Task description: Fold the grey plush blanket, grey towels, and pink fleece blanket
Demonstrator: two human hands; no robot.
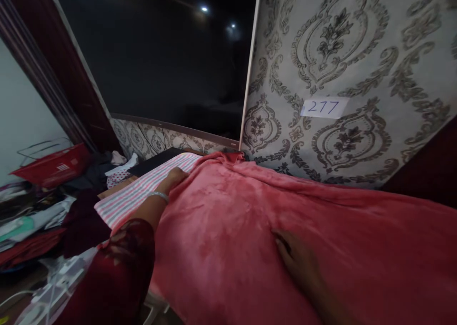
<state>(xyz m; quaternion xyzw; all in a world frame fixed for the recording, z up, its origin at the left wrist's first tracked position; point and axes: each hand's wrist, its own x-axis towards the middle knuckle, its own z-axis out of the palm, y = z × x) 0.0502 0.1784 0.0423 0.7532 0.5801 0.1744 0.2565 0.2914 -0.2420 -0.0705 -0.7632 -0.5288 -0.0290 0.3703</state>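
Observation:
A large pink plush blanket spreads across the surface in front of me, with rumpled folds along its far edge. My left hand is at the blanket's left edge, its fingers curled closed on the fabric. A silvery bracelet circles that wrist. Under and left of the blanket lies a cloth with pink, white and grey stripes. Near the middle of the blanket, my right hand rests on the pile, slightly bent, with a gap between thumb and fingers.
Behind the blanket are a patterned wall with a paper label reading 277 and a large dark screen. At left sit a red basket, heaped clothes and a white power strip with cables.

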